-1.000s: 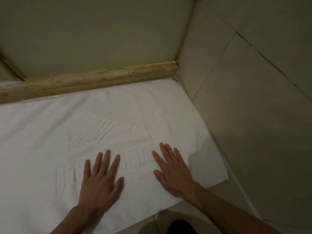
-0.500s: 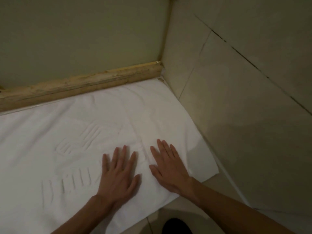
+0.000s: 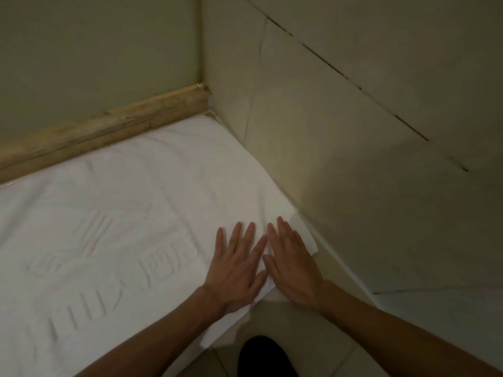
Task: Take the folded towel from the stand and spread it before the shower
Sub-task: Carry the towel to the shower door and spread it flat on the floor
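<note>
So the white towel [image 3: 130,213] is laid out flat on the floor, tucked up against the worn wooden sill [image 3: 109,126] and tiled wall [image 3: 353,159], and its near right corner is pressed down by the left hand [image 3: 236,270] and right hand [image 3: 294,268], fingers straight, side by side, nothing gripped.

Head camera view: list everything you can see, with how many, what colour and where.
towel: one, white, spread flat on the floor, reaching the right wall
threshold: one, worn light wood, along the towel's far edge
wall tiles: several, beige, right side
floor tiles: several, pale, bottom right
dark shape: one, black, bottom edge, unidentifiable
left hand: one, flat on the towel's near right corner
right hand: one, flat beside it
</note>
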Demonstrator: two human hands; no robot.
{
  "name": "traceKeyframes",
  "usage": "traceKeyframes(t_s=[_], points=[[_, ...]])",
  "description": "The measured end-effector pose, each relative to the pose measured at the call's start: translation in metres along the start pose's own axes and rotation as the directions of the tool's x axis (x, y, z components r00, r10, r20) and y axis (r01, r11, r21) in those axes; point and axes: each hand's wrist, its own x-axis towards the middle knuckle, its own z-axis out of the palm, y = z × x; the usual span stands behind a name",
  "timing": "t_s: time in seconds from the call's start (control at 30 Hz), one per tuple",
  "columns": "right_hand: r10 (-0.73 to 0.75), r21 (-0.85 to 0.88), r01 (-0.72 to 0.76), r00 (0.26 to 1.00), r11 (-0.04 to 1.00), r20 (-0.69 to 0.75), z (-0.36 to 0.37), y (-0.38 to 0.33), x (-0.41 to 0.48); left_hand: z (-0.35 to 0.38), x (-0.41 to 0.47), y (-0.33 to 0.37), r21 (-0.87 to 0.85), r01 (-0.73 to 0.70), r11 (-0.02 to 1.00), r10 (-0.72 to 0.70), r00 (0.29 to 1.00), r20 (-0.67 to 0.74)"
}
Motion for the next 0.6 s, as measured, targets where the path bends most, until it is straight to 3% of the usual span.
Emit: traceKeyframes(t_s=[0.2,0.6], points=[[-0.027,-0.147,0.037,0.998,0.989,0.065,0.007,0.027,-0.006,0.006,0.006,0.003,0.029,-0.018,0.999,0.017,0.999,0.029],[-0.038,-0.180,0.059,0.992,0.982,0.118,0.002,0.033,-0.005,0.006,0.007,0.005,0.049,-0.014,0.999,0.012,0.999,0.040]])
